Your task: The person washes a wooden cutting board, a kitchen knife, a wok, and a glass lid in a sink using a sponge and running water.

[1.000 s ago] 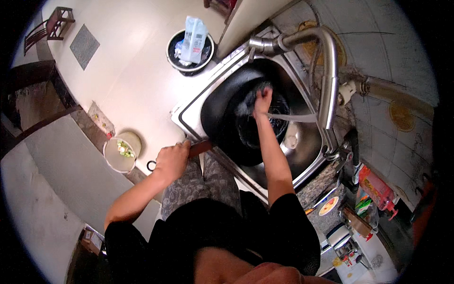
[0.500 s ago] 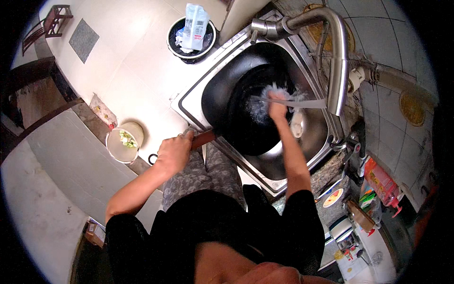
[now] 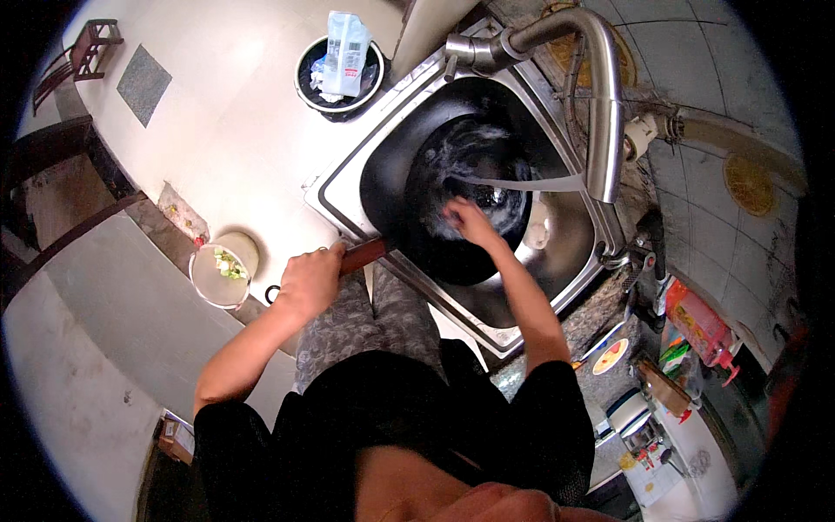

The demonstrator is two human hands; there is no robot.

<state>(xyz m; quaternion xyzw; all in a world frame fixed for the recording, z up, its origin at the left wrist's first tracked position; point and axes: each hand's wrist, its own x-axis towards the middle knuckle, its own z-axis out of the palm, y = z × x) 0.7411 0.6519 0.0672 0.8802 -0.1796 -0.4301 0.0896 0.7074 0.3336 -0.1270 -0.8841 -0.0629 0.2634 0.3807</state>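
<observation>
My left hand (image 3: 310,280) is wrapped around the brown wooden handle (image 3: 364,255) of a round black wok (image 3: 428,196), the fingers clenched on it, with a black ring at the handle's end showing past my wrist. The wok sits inside a square stainless-steel sink (image 3: 565,239), its handle crossing the near rim. My right hand (image 3: 468,219) is down in the wok, fingers curled and blurred; I cannot tell whether they hold anything. A thin stream of water (image 3: 531,184) runs from a tall, bent, brushed-metal tap (image 3: 603,130) into the wok, where the wet surface shows whitish swirls.

Right of the sink, a mottled stone worktop (image 3: 602,300) runs toward me, and near it is a red pump bottle (image 3: 696,322). Behind the tap rises a grey tiled wall (image 3: 696,78) with round yellowish decorations.

To my left spreads a pale, glossy floor (image 3: 217,113). On it, near the sink's far-left side, a white-rimmed round bin (image 3: 339,108) with a black liner holds a pale blue packet (image 3: 348,54). Closer to me, a cream plastic bucket (image 3: 209,283) contains green and whitish scraps (image 3: 230,264). Farther off lie a grey square patch (image 3: 144,84) and a dark brown wooden chair (image 3: 96,48).
</observation>
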